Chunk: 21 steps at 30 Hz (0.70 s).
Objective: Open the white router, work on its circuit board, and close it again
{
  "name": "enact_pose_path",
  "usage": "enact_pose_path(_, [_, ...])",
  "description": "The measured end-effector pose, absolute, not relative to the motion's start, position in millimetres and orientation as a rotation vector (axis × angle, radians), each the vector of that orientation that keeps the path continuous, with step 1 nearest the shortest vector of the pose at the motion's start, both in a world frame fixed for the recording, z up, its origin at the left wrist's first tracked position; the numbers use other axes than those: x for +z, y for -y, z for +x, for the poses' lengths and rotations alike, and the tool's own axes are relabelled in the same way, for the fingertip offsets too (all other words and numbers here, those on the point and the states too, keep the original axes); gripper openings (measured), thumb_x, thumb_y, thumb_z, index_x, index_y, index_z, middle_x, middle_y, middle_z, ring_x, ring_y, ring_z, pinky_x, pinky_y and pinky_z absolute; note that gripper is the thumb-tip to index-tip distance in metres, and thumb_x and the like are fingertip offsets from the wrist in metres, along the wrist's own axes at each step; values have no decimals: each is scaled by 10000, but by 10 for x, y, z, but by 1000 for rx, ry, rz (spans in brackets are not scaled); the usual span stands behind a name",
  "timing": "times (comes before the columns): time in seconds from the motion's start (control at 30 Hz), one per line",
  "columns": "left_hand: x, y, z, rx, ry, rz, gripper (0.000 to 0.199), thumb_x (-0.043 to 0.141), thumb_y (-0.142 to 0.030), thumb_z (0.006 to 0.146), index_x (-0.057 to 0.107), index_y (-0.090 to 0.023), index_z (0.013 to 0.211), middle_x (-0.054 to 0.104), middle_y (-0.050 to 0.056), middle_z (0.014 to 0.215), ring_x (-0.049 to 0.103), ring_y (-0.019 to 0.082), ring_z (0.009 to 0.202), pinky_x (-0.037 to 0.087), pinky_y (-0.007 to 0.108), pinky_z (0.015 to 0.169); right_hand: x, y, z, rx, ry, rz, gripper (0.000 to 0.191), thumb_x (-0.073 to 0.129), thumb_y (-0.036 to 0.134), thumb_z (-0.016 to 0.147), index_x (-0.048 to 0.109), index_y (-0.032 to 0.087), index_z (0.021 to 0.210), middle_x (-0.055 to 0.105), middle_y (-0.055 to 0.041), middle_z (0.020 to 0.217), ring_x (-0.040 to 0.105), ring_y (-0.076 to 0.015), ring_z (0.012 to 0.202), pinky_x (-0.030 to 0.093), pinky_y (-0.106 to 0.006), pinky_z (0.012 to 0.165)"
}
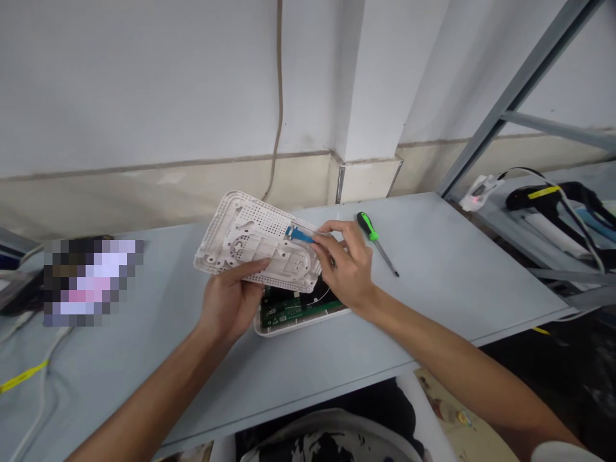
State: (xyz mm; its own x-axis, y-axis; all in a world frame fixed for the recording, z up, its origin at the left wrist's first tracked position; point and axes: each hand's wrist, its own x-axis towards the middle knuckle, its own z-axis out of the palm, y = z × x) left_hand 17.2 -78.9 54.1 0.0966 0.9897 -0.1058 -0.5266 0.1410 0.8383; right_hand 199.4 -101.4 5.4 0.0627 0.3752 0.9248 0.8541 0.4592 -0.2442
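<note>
White plastic cover (250, 234), pierced by rows of small holes and moulded with round ribs, is held tilted above a grey table (447, 269), with its inner face turned up toward the camera. It is gripped by the left hand (231, 301), the thumb laid across the near edge and the fingers curled out of sight beneath, so that its weight is carried from below. A blue connector (299, 235) lies against the inner face near the upper edge and is pinched at one end by the right hand (346, 266), its thumb and fingers closed together, though the exact contact is partly hidden. This division of labour appears sound: the cover is steadied by one hand, leaving the other free for fine control, and light, even pressure would suit so small a part. Directly below the cover, a green circuit board (293, 309) sits in a white tray (303, 328), with a thin wire (323, 296) curving just above it. A green-handled screwdriver (373, 237) rests on the table just beyond the right hand, its metal shaft angled rightward. Black cables (553, 196) lie on a shelf at the far right.
</note>
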Motion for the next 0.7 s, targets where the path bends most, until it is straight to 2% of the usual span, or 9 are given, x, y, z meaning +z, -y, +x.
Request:
enact_pose_path(0.2, [476,785,162,1225,-769,752,699,820,1,664,707,-189,1327,759,86,1347,632,359,1390,581,416,1158,66,1008,2002,-529,1511,-1111,120,643,129,1010,726,213,989,732,-64,989,672,-184,914,537,-294,608])
enact_pose_path(0.33, [452,770,141,1154,-781,746,704,811,15,683,702,-199,1345,758,80,1348,632,357,1392,588,426,1155,53,983,2017,-474,1525,-1107,157,622,127,1016,732,218,950,752,-61,994,685,-189,920,561,-345,736])
enact_pose_path(0.5, [492,801,139,1150,-811,742,753,812,30,677,690,-237,1370,756,52,1352,645,344,1377,605,411,1134,56,957,2039,-568,1501,-1074,133,634,162,1015,713,249,952,768,-29,966,703,-225,981,500,-461,919])
enact_pose_path(0.57, [506,824,159,1159,-806,736,754,805,40,675,690,-235,1367,752,52,1360,640,347,1383,597,425,1146,58,946,2043,-558,1487,-1012,115,641,161,1011,698,252,971,760,-23,951,708,-222,984,507,-458,915])
enact_pose_path(0.7, [485,848,196,1161,-788,715,733,806,53,654,703,-213,1330,748,60,1364,623,357,1399,576,453,1173,45,919,2033,-482,1478,-865,118,673,125,982,681,241,997,728,-36,936,715,-212,970,576,-412,812])
